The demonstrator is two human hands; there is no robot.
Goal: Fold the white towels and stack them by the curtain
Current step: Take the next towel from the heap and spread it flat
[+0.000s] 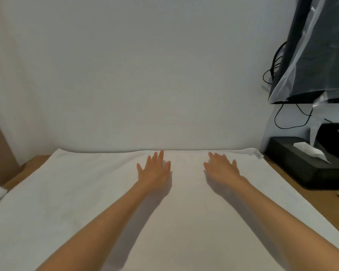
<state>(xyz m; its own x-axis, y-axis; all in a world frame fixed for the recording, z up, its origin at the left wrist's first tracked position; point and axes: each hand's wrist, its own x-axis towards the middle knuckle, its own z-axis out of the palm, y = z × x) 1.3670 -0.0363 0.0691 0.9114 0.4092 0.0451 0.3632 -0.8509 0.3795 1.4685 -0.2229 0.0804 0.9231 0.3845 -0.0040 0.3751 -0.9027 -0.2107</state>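
While my left hand (pixel 154 171) and right hand (pixel 221 169) lie flat, fingers spread, gripping nothing, on the white towel (pixel 67 192) spread over the table (pixel 326 203), I judge it soft, light, limp: best pinched at corners.

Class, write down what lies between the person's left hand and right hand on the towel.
Only bare white towel lies between the left hand and the right hand, both resting flat on it, as the head view shows.
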